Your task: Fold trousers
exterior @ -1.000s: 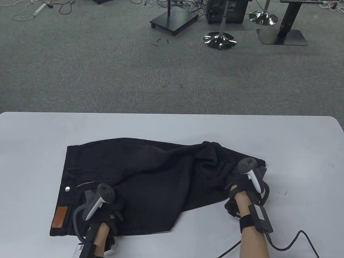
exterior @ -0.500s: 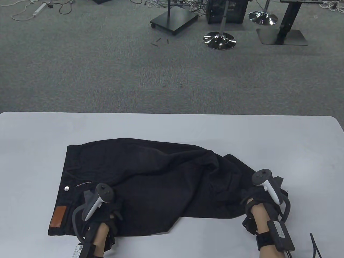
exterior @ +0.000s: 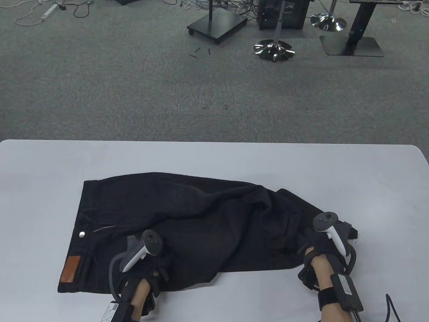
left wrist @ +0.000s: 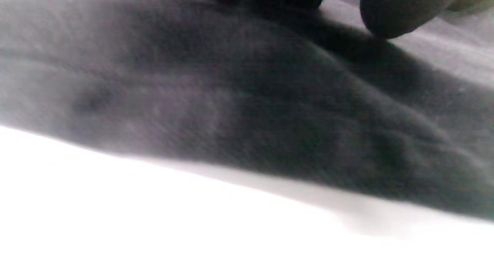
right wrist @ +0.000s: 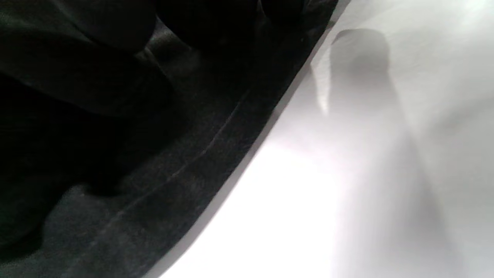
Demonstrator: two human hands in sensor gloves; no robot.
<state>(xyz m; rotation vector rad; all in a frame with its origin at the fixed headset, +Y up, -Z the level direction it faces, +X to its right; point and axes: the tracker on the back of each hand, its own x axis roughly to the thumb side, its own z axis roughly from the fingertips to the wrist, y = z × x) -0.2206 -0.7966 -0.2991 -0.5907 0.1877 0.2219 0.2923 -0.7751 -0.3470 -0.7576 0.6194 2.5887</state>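
Observation:
Black trousers [exterior: 201, 228] lie crumpled on the white table [exterior: 214, 157], with the waistband, silver button [exterior: 81, 234] and brown patch [exterior: 72, 267] at the left. My left hand [exterior: 157, 268] rests on the near edge of the fabric, right of the waistband. In the left wrist view a fingertip [left wrist: 389, 19] hangs just over the dark cloth [left wrist: 270, 108]. My right hand [exterior: 311, 239] grips the leg end at the right. In the right wrist view its dark fingers sit on the hem [right wrist: 154, 185], beside bare table [right wrist: 366, 173].
The table's far edge runs across the middle of the table view. Beyond it is grey carpet with stand bases [exterior: 217, 25], chrome stool feet [exterior: 273, 50] and cables. A cable [exterior: 390, 307] trails from my right wrist over the table's near right.
My right hand pulled the leg end right and toward me, stretching the crumpled fabric, then held still. My left hand slid right along the near edge.

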